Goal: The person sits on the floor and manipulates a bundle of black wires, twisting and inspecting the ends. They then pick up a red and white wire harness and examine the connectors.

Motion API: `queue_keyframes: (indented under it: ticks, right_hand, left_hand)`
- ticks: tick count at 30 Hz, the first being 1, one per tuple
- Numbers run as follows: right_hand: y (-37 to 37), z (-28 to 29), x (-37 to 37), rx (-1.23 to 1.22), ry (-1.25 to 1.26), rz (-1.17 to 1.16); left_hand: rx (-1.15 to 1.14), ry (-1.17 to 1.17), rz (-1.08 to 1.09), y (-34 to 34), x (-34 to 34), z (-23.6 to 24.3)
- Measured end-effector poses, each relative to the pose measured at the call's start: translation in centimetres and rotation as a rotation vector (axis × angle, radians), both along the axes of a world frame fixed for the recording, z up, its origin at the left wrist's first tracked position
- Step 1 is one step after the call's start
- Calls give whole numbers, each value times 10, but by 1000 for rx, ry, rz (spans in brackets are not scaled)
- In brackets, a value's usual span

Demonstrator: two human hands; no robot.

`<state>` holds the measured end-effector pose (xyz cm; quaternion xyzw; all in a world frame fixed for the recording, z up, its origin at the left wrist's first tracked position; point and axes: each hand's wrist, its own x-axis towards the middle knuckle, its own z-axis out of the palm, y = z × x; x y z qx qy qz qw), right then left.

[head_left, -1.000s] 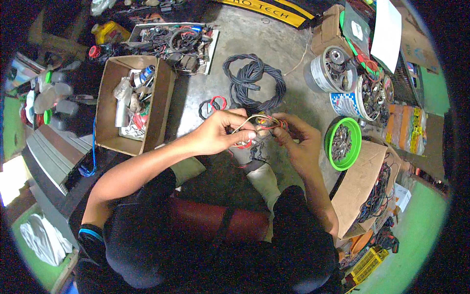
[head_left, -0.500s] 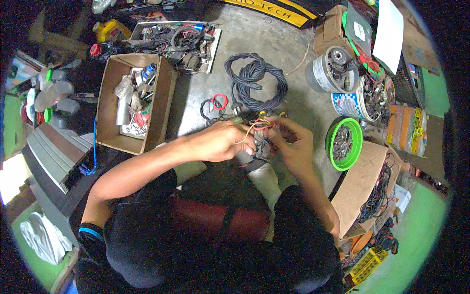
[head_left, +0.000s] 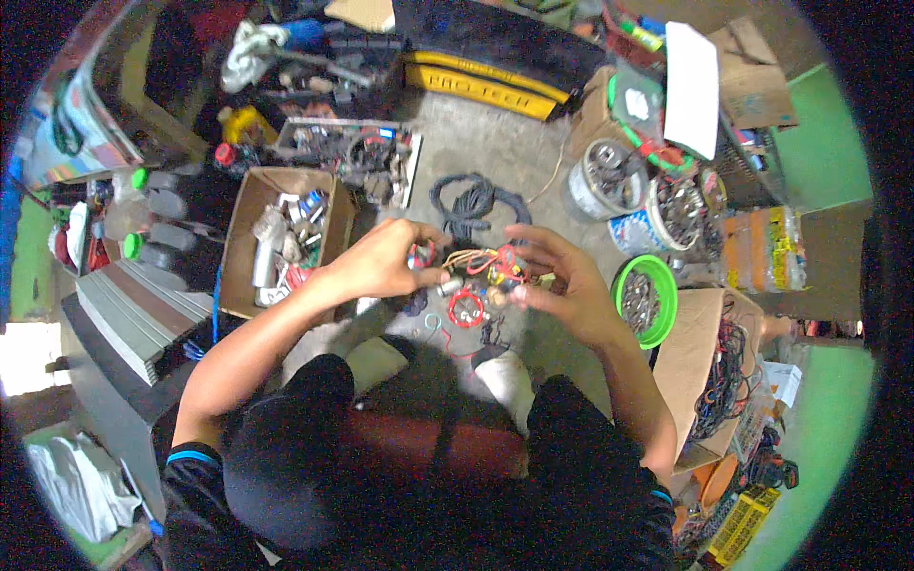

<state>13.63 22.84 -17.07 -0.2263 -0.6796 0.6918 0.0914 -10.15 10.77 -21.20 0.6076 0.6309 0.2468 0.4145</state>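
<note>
A bundle of red and yellow wires [head_left: 484, 259] stretches between my two hands, above the floor. My left hand [head_left: 395, 259] is curled closed at the left end of the wires, with a small red piece showing between its fingers. At the right end, my right hand [head_left: 564, 281] has thumb and fingers bent around the wires and small yellow parts. Exactly what each fingertip pinches is blurred. Below the wires, a red ring-shaped coil [head_left: 466, 309] and loose wire scraps lie on the floor. Beyond the hands rests a coiled dark cable [head_left: 476, 202].
To the left stands a cardboard box [head_left: 333, 228] of mixed parts, with a tray [head_left: 415, 157] of tangled components behind it. On the right are a green bowl [head_left: 669, 285] of small metal pieces, metal-filled buckets [head_left: 581, 190] and a cardboard box [head_left: 681, 371] of cables.
My hands have moved apart, and the wires now spread between them. The view has tilted upward, and the red coil on the floor shows below the hands.
</note>
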Motion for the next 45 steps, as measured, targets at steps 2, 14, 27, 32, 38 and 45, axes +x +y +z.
queue_keyframes:
  ticks: [2, 14, 27, 32, 38, 45]
  right_hand:
    - [-6, 44, 4, -16, -33, 79]
    - [-92, 239, 50, 818, 457, -377]
    - [-106, 185, 53, 323, 808, -606]
    - [-103, 175, 48, 264, 695, -511]
    - [-100, 182, 44, 318, 587, -526]
    - [-102, 176, 45, 323, 340, -315]
  left_hand:
    - [125, -310, -40, -9, 12, 66]
    - [349, -466, 5, -81, 97, 263]
    - [207, -675, -63, -88, 136, 229]
    - [117, -730, -1, -82, 134, 222]
    - [289, -910, 187, -68, 121, 216]
    - [399, -963, 244, -68, 108, 209]
